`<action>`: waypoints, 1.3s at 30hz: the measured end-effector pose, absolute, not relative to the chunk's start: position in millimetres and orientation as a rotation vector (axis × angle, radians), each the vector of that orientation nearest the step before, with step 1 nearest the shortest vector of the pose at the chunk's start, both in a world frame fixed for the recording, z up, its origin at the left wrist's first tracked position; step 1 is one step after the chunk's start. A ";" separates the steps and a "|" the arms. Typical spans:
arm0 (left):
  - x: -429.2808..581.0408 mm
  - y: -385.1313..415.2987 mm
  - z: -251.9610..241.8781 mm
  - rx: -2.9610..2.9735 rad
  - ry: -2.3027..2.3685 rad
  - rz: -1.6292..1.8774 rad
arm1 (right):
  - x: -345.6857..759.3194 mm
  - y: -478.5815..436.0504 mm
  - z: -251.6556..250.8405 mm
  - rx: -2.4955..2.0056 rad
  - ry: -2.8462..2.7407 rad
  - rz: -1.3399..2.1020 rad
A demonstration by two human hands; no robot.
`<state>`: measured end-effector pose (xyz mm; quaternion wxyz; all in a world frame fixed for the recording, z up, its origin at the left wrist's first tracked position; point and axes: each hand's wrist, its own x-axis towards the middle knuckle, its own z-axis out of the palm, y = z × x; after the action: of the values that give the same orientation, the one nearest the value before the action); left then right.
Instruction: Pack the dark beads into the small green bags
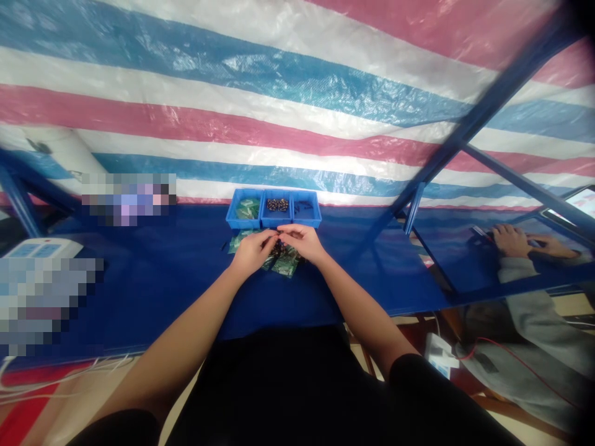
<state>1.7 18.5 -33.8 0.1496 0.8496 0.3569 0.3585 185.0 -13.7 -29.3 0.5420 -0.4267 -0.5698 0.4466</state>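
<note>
My left hand (253,251) and my right hand (303,243) meet over the blue table, fingertips pinched together. Whatever lies between them is too small and hidden to name. Below the fingers is a heap of small green flat pieces (285,265) mixed with dark and brassy little parts, partly covered by my hands. More green pieces (238,240) lie beside my left hand. Just beyond the hands stand three joined blue bins. The left bin (230,215) holds greenish pieces, the middle bin (275,222) brass-and-black small parts, and the right bin (307,220) thin dark parts.
A striped plastic sheet (260,105) hangs behind the blue table (186,297). A blue metal frame (437,155) rises at the right, with a co-worker's hands (511,240) past it. At the left sits a white device (46,248), partly blurred out.
</note>
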 end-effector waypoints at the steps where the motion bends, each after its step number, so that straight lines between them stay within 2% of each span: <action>1: 1.8 18.5 -33.7 2.440 1.026 1.033 | 185.1 -13.6 -29.0 -1.009 -1.338 1.077; 11: 0.6 17.5 -30.5 2.398 1.114 1.075 | 183.2 -8.6 -38.6 -1.054 -1.332 1.014; 17: 1.9 17.9 -30.9 2.413 0.998 1.125 | 183.9 -12.4 -34.6 -1.106 -1.408 0.952; 25: 0.6 20.5 -33.4 2.386 1.141 1.147 | 186.1 -8.7 -36.0 -1.107 -1.309 0.951; 39: 1.4 17.3 -30.0 2.354 1.103 1.093 | 191.6 -9.8 -29.7 -1.124 -1.273 1.001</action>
<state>1.4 17.3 -30.0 0.1602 0.8240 0.3861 0.3825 191.6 -9.8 -29.7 0.5523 -0.4752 -0.5385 0.4233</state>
